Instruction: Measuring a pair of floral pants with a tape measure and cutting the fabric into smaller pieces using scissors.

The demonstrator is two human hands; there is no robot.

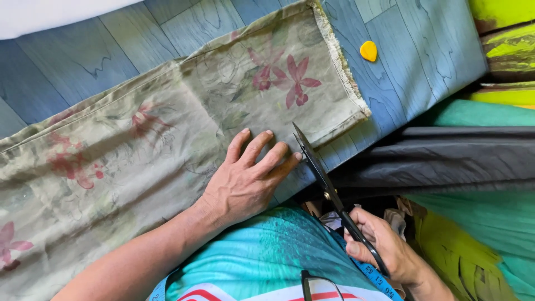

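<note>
Fabric: olive-green floral cloth (167, 128) spread flat on blue wood-grain floor covering (418, 50); frayed short edge at far right end; near edge at the cut point just beyond the knee.
Left hand: left hand (245, 178) laid palm-down on the cloth, fingers spread and pressed flat, fingertips just left of the blades; pinching nothing.
Right hand: right hand (384, 248) closed around the handles of black scissors (329, 189), right of the cloth's near edge.
Scissors: blades nearly together, tip resting over the cloth close beside the left index finger; whether cloth lies between blades, cannot tell.
Chalk: yellow tailor's chalk (368, 51) on the floor, beyond the frayed edge, well apart from both hands.
Tape: blue measuring tape (379, 278) draped near the right wrist, off the cloth.
Handling note (judgement): cloth best held taut and flat beside the cut line; fingertips kept clear of the blades; lower blade gliding along the floor; long, even strokes for a straight edge.
</note>
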